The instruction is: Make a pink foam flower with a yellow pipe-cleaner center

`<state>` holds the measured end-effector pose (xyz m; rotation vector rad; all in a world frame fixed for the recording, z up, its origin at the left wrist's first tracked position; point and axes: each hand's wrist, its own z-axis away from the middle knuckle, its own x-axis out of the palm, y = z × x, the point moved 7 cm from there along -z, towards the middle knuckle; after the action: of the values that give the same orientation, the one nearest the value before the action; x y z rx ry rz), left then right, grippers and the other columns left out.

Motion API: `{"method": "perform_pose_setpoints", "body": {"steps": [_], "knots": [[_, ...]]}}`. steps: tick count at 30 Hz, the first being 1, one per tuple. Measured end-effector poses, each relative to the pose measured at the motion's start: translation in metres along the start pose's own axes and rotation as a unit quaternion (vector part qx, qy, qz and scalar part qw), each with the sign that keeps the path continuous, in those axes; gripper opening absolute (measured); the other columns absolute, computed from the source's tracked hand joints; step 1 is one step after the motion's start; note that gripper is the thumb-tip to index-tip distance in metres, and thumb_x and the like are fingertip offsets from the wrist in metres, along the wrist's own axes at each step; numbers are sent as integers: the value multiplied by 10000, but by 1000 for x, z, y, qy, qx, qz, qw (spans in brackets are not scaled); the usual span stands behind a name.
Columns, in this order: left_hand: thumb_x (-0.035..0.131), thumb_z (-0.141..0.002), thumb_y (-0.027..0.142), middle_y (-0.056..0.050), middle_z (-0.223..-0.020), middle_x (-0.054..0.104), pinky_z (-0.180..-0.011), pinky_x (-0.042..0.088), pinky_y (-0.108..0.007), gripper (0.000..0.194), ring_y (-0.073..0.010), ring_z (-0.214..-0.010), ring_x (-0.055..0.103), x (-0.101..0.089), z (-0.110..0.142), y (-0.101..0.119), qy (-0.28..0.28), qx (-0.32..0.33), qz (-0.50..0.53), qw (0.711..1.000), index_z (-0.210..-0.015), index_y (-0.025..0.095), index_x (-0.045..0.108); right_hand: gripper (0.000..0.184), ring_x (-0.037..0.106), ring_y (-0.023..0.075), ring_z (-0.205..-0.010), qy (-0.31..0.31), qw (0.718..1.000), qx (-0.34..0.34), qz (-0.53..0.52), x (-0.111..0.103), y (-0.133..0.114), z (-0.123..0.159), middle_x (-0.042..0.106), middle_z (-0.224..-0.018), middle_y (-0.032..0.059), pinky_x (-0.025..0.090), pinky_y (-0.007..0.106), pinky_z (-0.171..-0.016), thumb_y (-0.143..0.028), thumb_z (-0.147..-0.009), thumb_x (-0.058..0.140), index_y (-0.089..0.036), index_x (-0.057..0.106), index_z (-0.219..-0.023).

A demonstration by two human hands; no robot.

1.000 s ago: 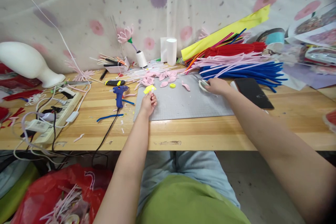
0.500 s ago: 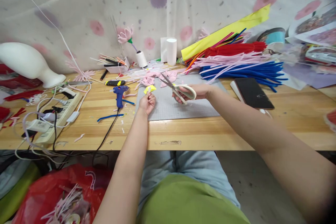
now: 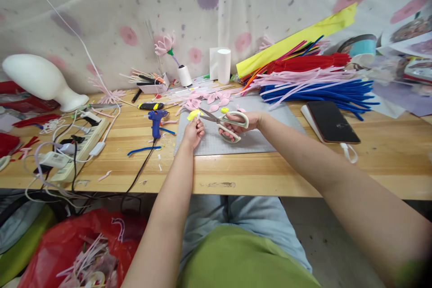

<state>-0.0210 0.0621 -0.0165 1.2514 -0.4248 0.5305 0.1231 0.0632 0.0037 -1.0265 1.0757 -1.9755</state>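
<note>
My left hand (image 3: 195, 132) is closed, pinching a small yellow piece (image 3: 194, 114) with a bit of white beside it; its exact kind is too small to tell. In my right hand (image 3: 232, 127) are scissors (image 3: 242, 119) with pale handles, my fingers through the loops. Their blades are parted and point left, with the tips close to the yellow piece. Both hands are over a grey cutting mat (image 3: 259, 141). Pink petal-shaped pieces (image 3: 213, 108) lie along its far side, and a small yellow bit (image 3: 224, 110) rests just beyond the scissors.
A blue glue gun (image 3: 155, 122) stands left of the mat, near a cutter knife (image 3: 150, 106). Blue, pink and red pipe cleaners (image 3: 320, 92) are piled at the back right, behind a phone (image 3: 332, 121). A power strip (image 3: 81, 150) with tangled cords lies at left.
My right hand has turned the scissors so the blades, earlier pointing up and away, now point left at the yellow piece. The small yellow bit on the mat has come into view.
</note>
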Motion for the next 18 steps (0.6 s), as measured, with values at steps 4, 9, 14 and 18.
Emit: {"method": "perform_pose_setpoints", "body": {"steps": [4, 9, 14, 18], "knots": [[516, -867, 335, 85, -519, 293, -350, 205, -119, 302, -13, -369, 242, 2, -1, -3, -32, 12, -35, 999, -658, 165, 381, 533, 583, 167, -631, 6, 999, -32, 9, -3, 1, -8, 614, -662, 57, 484, 300, -603, -666, -687, 591, -139, 536, -745], [501, -875, 325, 83, -518, 288, -354, 210, -122, 304, -17, -373, 234, 4, 0, -3, -39, 5, -47, 998, -646, 165, 379, 631, 508, 142, -541, 5, 998, -63, -10, 0, 6, -18, 561, -609, 15, 439, 279, -531, -773, -638, 523, -156, 539, -770], [499, -878, 314, 81, -523, 296, -368, 257, -121, 302, -21, -379, 238, 5, 2, -1, -21, 5, -44, 999, -643, 165, 381, 596, 389, 94, -474, 23, 994, -95, -45, 0, 8, -18, 458, -584, -18, 345, 219, -454, -729, -725, 474, -139, 543, -779], [508, -871, 333, 81, -524, 305, -382, 299, -127, 303, -26, -386, 248, 6, 2, 0, -15, 22, -66, 997, -646, 168, 388, 585, 304, 70, -431, 39, 993, -96, -54, 0, 12, -18, 382, -541, -42, 263, 195, -398, -716, -733, 482, -134, 535, -758]]}}
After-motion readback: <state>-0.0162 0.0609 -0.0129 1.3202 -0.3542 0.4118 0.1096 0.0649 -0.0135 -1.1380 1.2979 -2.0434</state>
